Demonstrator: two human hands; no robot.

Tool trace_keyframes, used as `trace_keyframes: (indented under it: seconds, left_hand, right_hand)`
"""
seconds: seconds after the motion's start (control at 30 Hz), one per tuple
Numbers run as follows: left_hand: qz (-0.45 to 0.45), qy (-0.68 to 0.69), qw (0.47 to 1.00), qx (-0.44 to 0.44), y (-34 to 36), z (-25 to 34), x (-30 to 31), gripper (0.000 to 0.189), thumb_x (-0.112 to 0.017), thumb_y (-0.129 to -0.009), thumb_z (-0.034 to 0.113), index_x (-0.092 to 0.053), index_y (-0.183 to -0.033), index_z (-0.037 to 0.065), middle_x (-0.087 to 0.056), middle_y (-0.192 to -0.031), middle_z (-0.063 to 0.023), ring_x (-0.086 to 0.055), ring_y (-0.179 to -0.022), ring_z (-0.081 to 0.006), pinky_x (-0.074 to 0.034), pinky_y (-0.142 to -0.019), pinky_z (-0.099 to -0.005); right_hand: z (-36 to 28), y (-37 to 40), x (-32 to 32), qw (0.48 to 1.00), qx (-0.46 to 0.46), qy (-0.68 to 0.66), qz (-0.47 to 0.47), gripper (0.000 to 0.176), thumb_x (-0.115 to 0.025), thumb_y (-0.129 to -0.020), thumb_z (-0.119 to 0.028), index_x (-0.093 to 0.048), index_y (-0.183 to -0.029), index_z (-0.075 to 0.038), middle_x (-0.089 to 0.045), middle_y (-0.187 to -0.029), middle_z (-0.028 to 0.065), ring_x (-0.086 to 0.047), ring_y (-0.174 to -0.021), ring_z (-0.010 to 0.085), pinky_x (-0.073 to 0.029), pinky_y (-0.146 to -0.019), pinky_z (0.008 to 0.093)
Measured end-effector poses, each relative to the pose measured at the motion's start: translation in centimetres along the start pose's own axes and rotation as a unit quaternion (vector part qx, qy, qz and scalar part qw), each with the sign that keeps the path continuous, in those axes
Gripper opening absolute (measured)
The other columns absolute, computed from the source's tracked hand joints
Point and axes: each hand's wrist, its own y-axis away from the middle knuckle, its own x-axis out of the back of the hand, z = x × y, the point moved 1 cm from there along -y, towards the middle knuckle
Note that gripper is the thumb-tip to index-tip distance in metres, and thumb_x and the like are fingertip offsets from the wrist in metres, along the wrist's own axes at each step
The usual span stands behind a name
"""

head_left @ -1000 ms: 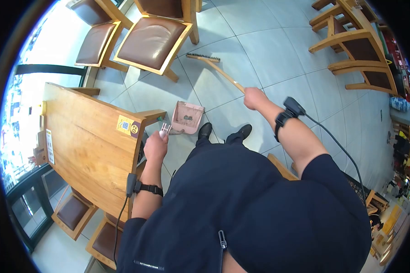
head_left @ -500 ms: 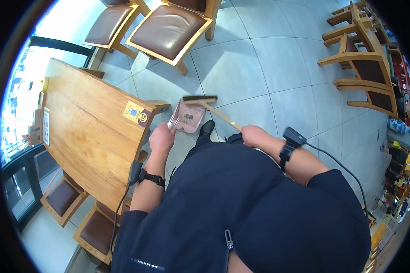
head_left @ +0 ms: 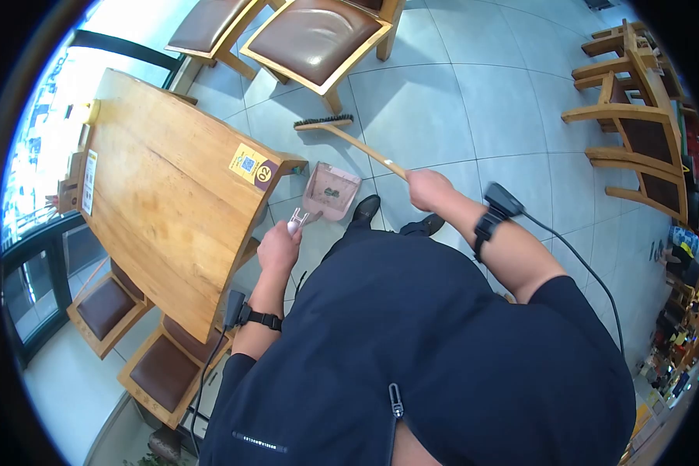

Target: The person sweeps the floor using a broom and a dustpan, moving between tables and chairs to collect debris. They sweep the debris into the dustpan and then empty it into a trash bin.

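Observation:
My left hand (head_left: 279, 248) is closed around the handle of a pinkish dustpan (head_left: 335, 192), whose pan rests at floor level in front of my feet. A dark green mark shows inside the pan. In my right hand (head_left: 429, 190) is the wooden handle of a broom (head_left: 361, 145). The broom's head, with dark bristles, is beyond the dustpan and apart from it, close to the floor near a chair leg. Each forearm wears a black strap with a small device and a cable.
To my left stands a wooden table (head_left: 171, 186) with a yellow "02" sticker. A chair with a brown seat (head_left: 316, 39) is ahead, and more wooden chairs (head_left: 637, 128) stand at the right. Chairs (head_left: 163, 373) also sit at the lower left, beside the window.
The broom head has moved forward, away from the dustpan's far edge, and my right hand has risen with it. My left hand still holds the dustpan. The view has shifted slightly.

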Motion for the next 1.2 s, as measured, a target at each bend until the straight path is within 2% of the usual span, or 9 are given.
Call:
trace_keyframes:
  seconds: [0.27,0.37,0.4,0.43,0.47,0.5,0.63,0.7,1.2]
  left_hand:
    - [0.033,-0.006,0.999,0.011,-0.2,-2.8,-1.9,0.036,-0.055,-0.082,0.042,-0.058,-0.089,0.007,-0.064,-0.089,-0.0173,-0.061,-0.085,-0.0362,-0.048,-0.072,-0.0469]
    - [0.05,0.047,0.997,-0.025,-1.3,-3.9,-2.4,0.039,-0.057,-0.081,0.046,-0.061,-0.092,0.008,-0.064,-0.09,-0.0179,-0.061,-0.081,-0.0371,-0.048,-0.068,-0.0463]
    - [0.037,0.135,0.988,-0.071,-2.9,-5.0,-3.7,0.037,-0.059,-0.08,0.043,-0.061,-0.091,0.007,-0.064,-0.088,-0.0179,-0.061,-0.077,-0.037,-0.047,-0.066,-0.0455]
    - [0.04,0.265,0.956,-0.118,-8.2,-9.7,-9.1,0.035,-0.063,-0.079,0.039,-0.06,-0.088,0.005,-0.064,-0.085,-0.0191,-0.06,-0.074,-0.0378,-0.047,-0.064,-0.0453]
    - [0.066,0.088,0.993,-0.05,-3.2,-3.8,-3.1,0.035,-0.065,-0.077,0.036,-0.06,-0.085,0.002,-0.062,-0.081,-0.0211,-0.059,-0.074,-0.0392,-0.046,-0.064,-0.0462]
    - [0.091,0.048,0.99,-0.097,-3.3,-2.7,-2.5,0.036,-0.065,-0.076,0.036,-0.059,-0.081,0.001,-0.061,-0.078,-0.0222,-0.059,-0.074,-0.0407,-0.045,-0.063,-0.0474]
    - [0.091,-0.001,0.986,-0.138,-4.9,-2.2,-2.8,0.037,-0.064,-0.077,0.037,-0.06,-0.082,0.001,-0.062,-0.079,-0.0217,-0.059,-0.078,-0.0402,-0.046,-0.064,-0.0481]
    - [0.087,-0.02,0.986,-0.141,-5.0,-0.9,-2.8,0.038,-0.064,-0.077,0.038,-0.06,-0.082,0.001,-0.062,-0.08,-0.0215,-0.059,-0.078,-0.0401,-0.046,-0.065,-0.0483]
    - [0.076,-0.071,0.98,-0.168,-1.3,13.1,-0.2,0.039,-0.058,-0.08,0.042,-0.061,-0.089,0.004,-0.063,-0.09,-0.0201,-0.06,-0.088,-0.0371,-0.048,-0.074,-0.0463]
  right_hand:
    - [-2.8,-0.4,-3.3,0.998,0.036,-0.004,-0.052,0.019,-0.051,-0.079,-0.012,-0.068,-0.083,-0.005,-0.067,-0.082,0.0154,-0.065,-0.077,0.0308,-0.052,-0.064,0.0419]
    - [-0.2,4.4,-5.2,0.962,0.265,-0.062,0.028,0.01,-0.059,-0.07,-0.012,-0.062,-0.068,-0.003,-0.059,-0.064,0.0175,-0.058,-0.061,0.0362,-0.048,-0.055,0.0447]
    - [1.7,3.7,-7.2,0.894,0.425,-0.032,0.139,0.013,-0.059,-0.07,-0.014,-0.061,-0.066,-0.002,-0.056,-0.06,0.018,-0.056,-0.059,0.0378,-0.047,-0.055,0.0452]
    - [2.9,2.6,-9.6,0.935,0.311,-0.142,0.095,0.017,-0.059,-0.07,-0.017,-0.06,-0.066,0.0,-0.059,-0.065,0.0187,-0.057,-0.063,0.0373,-0.047,-0.057,0.0451]
    - [3.1,3.2,-8.7,0.972,0.117,-0.203,-0.006,0.017,-0.06,-0.068,-0.017,-0.063,-0.069,0.0,-0.062,-0.073,0.0201,-0.06,-0.069,0.0368,-0.048,-0.061,0.0447]
    - [3.3,4.8,-6.7,0.988,0.054,-0.142,-0.029,0.02,-0.06,-0.067,-0.016,-0.066,-0.076,0.0,-0.064,-0.079,0.021,-0.061,-0.072,0.0368,-0.049,-0.063,0.0449]
    - [7.7,9.6,-9.0,0.989,0.001,-0.141,-0.037,0.025,-0.057,-0.073,-0.021,-0.066,-0.083,0.0,-0.065,-0.083,0.019,-0.062,-0.078,0.0366,-0.049,-0.067,0.045]
    - [10.4,10.1,-14.2,0.973,0.008,-0.223,0.057,0.037,-0.053,-0.078,-0.033,-0.065,-0.077,0.001,-0.063,-0.075,0.0204,-0.06,-0.074,0.0394,-0.047,-0.065,0.0455]
    - [21.7,19.6,-20.4,0.871,-0.325,-0.329,0.165,0.032,-0.05,-0.071,-0.024,-0.064,-0.08,0.003,-0.061,-0.087,0.0254,-0.059,-0.083,0.0403,-0.047,-0.075,0.0465]
